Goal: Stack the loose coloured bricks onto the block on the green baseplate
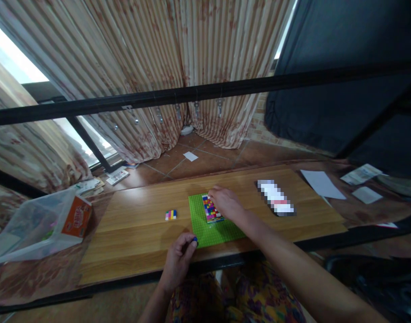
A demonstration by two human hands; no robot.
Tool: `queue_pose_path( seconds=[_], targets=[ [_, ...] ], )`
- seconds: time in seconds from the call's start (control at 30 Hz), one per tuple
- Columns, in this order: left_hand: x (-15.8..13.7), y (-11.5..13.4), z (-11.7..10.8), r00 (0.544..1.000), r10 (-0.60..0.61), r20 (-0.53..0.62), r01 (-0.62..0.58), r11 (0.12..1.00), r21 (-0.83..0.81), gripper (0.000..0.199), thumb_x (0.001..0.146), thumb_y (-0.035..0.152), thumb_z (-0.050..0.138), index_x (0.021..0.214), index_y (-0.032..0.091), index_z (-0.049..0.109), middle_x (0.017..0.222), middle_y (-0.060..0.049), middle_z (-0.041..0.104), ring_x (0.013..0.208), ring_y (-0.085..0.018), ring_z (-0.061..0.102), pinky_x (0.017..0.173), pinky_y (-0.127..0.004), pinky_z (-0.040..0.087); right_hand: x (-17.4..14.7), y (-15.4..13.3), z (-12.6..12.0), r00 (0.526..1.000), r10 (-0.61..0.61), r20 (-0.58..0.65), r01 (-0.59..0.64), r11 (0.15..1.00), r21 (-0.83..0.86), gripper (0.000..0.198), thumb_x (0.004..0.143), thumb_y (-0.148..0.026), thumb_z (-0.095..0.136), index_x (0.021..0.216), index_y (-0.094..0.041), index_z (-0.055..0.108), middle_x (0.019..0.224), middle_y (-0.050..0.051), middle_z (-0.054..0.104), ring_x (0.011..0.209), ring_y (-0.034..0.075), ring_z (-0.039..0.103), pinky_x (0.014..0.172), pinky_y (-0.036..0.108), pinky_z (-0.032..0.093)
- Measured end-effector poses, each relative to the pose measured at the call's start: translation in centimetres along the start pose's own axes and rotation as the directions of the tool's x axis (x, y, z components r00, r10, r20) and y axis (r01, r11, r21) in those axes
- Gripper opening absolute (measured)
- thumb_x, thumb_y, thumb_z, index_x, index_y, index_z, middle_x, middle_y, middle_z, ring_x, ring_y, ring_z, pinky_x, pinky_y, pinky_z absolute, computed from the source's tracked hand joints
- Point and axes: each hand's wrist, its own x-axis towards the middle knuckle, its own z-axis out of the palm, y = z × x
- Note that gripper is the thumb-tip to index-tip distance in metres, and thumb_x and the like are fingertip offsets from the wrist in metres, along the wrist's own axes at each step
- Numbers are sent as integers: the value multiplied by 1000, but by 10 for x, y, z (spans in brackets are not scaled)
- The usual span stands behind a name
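A green studded baseplate lies on the wooden board. On it stands a block of many-coloured toy bricks, several colours mixed over its top. My right hand reaches over the block from the right, its fingers bent down at the far end. Whatever its fingertips pinch is hidden. Low at the baseplate's near left corner, my left hand pinches a dark blue toy brick between thumb and fingers. Left of the baseplate sits a small joined group of bricks in pink, yellow, white and blue.
The wooden board spans the table. A pixelated oblong object lies on its right part. White paper rests at the right edge. At far left stands a clear plastic bin with an orange label. A black rail crosses behind.
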Motion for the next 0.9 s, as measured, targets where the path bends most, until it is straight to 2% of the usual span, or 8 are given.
queue_pose_path(
  seconds=[0.13, 0.27, 0.57, 0.77, 0.9],
  targets=[
    [-1, 3, 1, 1000, 8, -14, -8, 1000, 4, 13, 87, 29, 57, 89, 19, 65, 83, -3, 62, 81, -17, 57, 74, -25, 45, 3, -2, 0, 1000, 4, 1, -4, 1000, 31, 22, 92, -20, 46, 87, -17, 67, 93, 8, 67, 85, 18, 60, 72, 26, 38],
    [-1, 2, 1, 1000, 15, -14, -15, 1000, 5, 12, 87, 28, 56, 89, 19, 64, 82, -2, 61, 81, -17, 56, 74, -25, 45, 2, -4, 2, 998, 25, -55, -19, 994, 110, 17, 89, -17, 51, 86, -19, 67, 91, 5, 70, 85, 17, 61, 73, 25, 39],
    [-1, 3, 1, 999, 34, -6, -34, 999, 40, 12, 88, 27, 55, 90, 19, 63, 84, -3, 61, 81, -17, 57, 75, -26, 45, -3, 0, 11, 984, 104, -142, -59, 955, 290, 22, 85, -14, 53, 100, -21, 68, 93, 4, 73, 86, 18, 66, 78, 26, 44],
    [-1, 5, 0, 999, 48, 8, -49, 997, 67, 12, 89, 27, 54, 90, 19, 63, 84, -3, 61, 82, -17, 57, 75, -26, 45, -2, 8, 14, 943, 233, -238, -121, 905, 408, 20, 88, -20, 52, 98, -20, 69, 98, 6, 73, 90, 19, 67, 82, 29, 46],
    [-2, 5, 0, 999, 39, 16, -40, 996, 74, 13, 90, 27, 53, 93, 19, 63, 85, -3, 61, 83, -17, 57, 76, -27, 45, 5, 9, 17, 938, 249, -242, -111, 876, 469, 23, 90, -29, 50, 95, -18, 70, 99, 7, 72, 92, 19, 65, 83, 29, 46]
  ],
)
